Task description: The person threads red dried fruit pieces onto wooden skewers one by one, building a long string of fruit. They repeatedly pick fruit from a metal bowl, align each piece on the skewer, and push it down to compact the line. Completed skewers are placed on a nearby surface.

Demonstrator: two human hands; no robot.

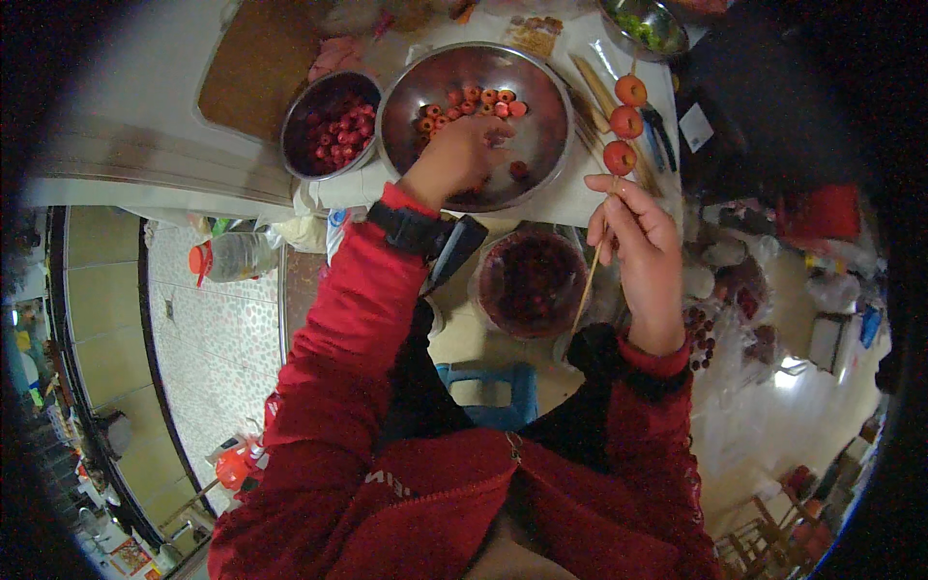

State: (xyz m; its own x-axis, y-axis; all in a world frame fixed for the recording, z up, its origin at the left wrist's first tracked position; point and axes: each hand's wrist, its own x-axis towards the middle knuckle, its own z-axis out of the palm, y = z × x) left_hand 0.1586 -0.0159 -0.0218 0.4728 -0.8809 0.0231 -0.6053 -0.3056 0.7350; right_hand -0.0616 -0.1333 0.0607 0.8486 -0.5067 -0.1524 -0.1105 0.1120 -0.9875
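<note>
Between its thumb and fingers, my right hand [632, 235] holds a thin wooden skewer [589, 283]. Three red fruits are threaded on it above the fingers, the lowest a hawthorn-like fruit [620, 157]; its tip points away from me. My left hand [464, 156] is inside a large metal bowl [554, 170], over several red fruits with dark cored centres [471, 94]. Its fingers are bent and blurred, and whether they grip a fruit is unclear. One dark red fruit [518, 170] lies apart in the bowl, just right of the left hand.
A smaller metal bowl of dark red fruits [341, 138] stands left of the large one. Wooden sticks [596, 90] lie at the right. A metal bowl with greens [645, 29] is at the back right. Below the table are a round container [533, 283] and a blue stool [511, 395].
</note>
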